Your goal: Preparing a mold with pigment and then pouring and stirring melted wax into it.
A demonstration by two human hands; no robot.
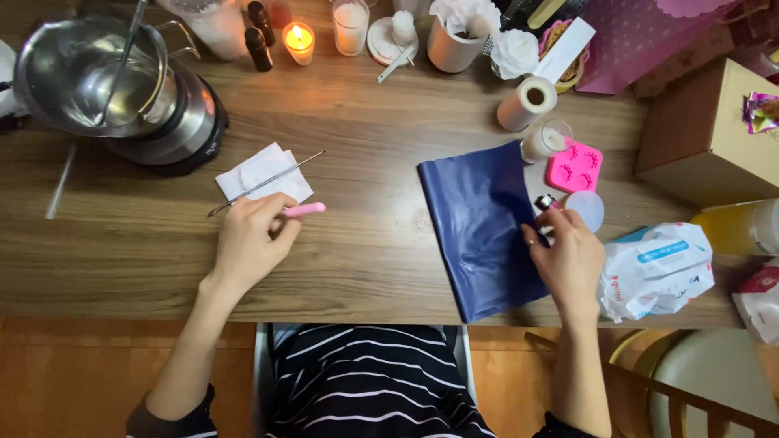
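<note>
My left hand (250,241) grips a pink-handled tool (305,210) on the wooden table (365,130), just below a folded white tissue (261,173) with a thin metal rod (266,183) lying across it. My right hand (568,258) holds a small dark, silver-capped object (546,202) at the right edge of a dark blue sheet (480,227). Close beyond that hand lie a pink silicone mould (575,166), a round white lid (586,209) and a small glass candle (545,140).
A metal melting pot (105,77) on its base stands far left. A lit candle (299,40), dark bottles, a white cup and a paper roll (527,103) line the back. A cardboard box (714,134) and a wipes pack (653,272) sit right.
</note>
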